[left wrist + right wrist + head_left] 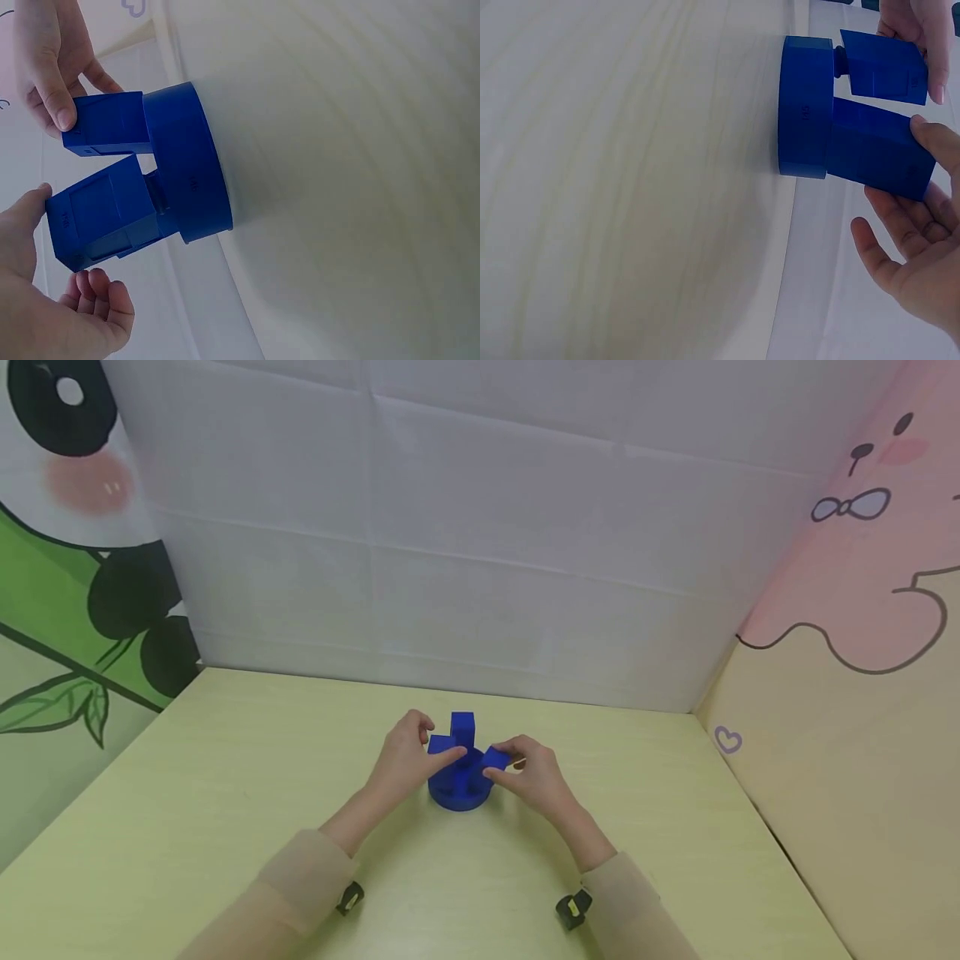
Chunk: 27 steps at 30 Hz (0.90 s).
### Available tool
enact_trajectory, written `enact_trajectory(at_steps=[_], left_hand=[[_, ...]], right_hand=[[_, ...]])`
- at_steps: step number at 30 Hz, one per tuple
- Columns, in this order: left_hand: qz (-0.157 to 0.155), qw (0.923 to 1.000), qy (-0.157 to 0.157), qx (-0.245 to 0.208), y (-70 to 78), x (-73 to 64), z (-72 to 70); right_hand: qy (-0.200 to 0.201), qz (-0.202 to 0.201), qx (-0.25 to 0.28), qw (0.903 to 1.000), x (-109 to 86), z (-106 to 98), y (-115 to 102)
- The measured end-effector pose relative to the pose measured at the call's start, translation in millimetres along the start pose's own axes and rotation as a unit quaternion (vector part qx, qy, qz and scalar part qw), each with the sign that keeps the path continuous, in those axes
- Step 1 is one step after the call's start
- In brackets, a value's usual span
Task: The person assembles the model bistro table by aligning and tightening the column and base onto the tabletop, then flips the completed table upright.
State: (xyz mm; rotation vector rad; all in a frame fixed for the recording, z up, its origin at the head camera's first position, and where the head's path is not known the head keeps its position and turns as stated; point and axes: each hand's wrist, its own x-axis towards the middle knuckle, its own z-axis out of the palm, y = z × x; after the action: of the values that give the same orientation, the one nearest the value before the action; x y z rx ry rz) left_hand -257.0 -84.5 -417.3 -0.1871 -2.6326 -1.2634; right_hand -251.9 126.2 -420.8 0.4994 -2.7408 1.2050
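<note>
A round blue base (pixel 460 802) with low walls stands on the table, with blue rectangular blocks rising from it. My left hand (pixel 405 752) grips the top of the left block (pixel 101 214) between thumb and fingers; this block leans outward. On the other side, my right hand (pixel 536 774) pinches the upper end of the right block (pixel 881 150), thumb on the near side and fingertips behind. This one also tilts outward, its lower end at the base. Another blue block (pixel 462 727) stands upright at the back, touched by neither hand. The base's inside is partly hidden.
The pale yellow table (pixel 225 777) extends around the base. Behind it rises a white cloth wall (pixel 480 568). Cartoon-printed panels (pixel 840 610) flank both sides. Small black devices (pixel 573 910) sit at the wrists.
</note>
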Motion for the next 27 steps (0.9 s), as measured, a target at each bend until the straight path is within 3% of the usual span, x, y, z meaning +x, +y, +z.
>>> enact_trajectory(at_steps=[8,15,20,27], left_hand=[[0.007,0.9999,-0.013,-0.005,0.7,-1.2,-0.3],[0.033,0.9988,-0.036,-0.002,2.6,-1.3,-3.7],[0.101,0.9933,-0.054,0.018,1.6,-1.2,-7.7],[0.21,0.9721,-0.095,0.045,-4.7,-1.2,-13.1]], right_hand=[[-0.004,0.008,0.004,1.0,-0.3,-1,-1],[-0.004,0.013,0.008,0.9999,-0.5,-1,-2],[0.0,0.005,0.015,0.9999,-1.2,-2,-4],[-0.001,-0.001,0.014,0.9999,-1.5,-1,-3]])
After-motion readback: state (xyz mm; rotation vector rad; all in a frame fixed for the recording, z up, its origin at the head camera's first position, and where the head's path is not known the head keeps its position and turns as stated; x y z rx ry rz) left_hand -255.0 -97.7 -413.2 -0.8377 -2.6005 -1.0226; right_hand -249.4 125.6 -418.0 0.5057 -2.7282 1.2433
